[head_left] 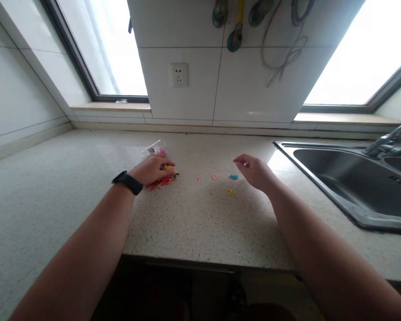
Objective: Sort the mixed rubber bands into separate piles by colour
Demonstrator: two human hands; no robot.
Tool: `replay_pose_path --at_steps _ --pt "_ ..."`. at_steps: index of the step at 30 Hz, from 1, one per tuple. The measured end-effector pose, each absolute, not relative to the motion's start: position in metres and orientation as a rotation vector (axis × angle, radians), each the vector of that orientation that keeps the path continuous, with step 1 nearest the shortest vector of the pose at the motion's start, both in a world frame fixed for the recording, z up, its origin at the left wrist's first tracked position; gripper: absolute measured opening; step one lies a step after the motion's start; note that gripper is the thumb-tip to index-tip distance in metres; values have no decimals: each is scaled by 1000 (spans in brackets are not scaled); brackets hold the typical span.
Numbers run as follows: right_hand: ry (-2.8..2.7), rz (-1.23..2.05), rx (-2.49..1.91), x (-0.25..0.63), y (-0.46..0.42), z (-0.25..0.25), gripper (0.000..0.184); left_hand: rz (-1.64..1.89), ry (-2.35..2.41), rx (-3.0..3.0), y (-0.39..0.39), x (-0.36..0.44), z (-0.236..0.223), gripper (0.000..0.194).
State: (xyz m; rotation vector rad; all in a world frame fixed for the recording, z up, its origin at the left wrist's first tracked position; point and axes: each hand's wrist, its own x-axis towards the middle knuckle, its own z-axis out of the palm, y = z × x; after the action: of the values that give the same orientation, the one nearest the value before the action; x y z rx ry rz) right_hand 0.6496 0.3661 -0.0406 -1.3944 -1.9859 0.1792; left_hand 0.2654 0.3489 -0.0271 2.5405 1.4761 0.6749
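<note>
My left hand (152,168), a black band on its wrist, rests with curled fingers on a small pile of coloured rubber bands (165,180) beside a clear plastic bag (153,147). My right hand (255,171) hovers just above the speckled countertop (187,214), fingers loosely bent and apart, holding nothing I can see. Below and left of it lie loose bands: a blue band (234,176), a yellow band (230,192) and two pink bands (215,176).
A steel sink (350,183) with a tap (387,140) is set into the counter at the right. A tiled wall with a socket (179,74) and hanging utensils stands behind, with windows on both sides. The counter's front edge runs below my forearms.
</note>
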Motion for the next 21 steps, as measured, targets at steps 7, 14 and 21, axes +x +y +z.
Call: replay_pose_path --at_steps 7,14,21 --pt "-2006 191 -1393 648 365 -40 22 616 1456 2574 353 268 -32 19" --pt "-2048 179 -1377 646 363 -40 23 776 1537 2426 349 270 -28 19" --pt "-2056 180 -1400 645 363 -39 24 931 1609 2314 348 270 -27 26"
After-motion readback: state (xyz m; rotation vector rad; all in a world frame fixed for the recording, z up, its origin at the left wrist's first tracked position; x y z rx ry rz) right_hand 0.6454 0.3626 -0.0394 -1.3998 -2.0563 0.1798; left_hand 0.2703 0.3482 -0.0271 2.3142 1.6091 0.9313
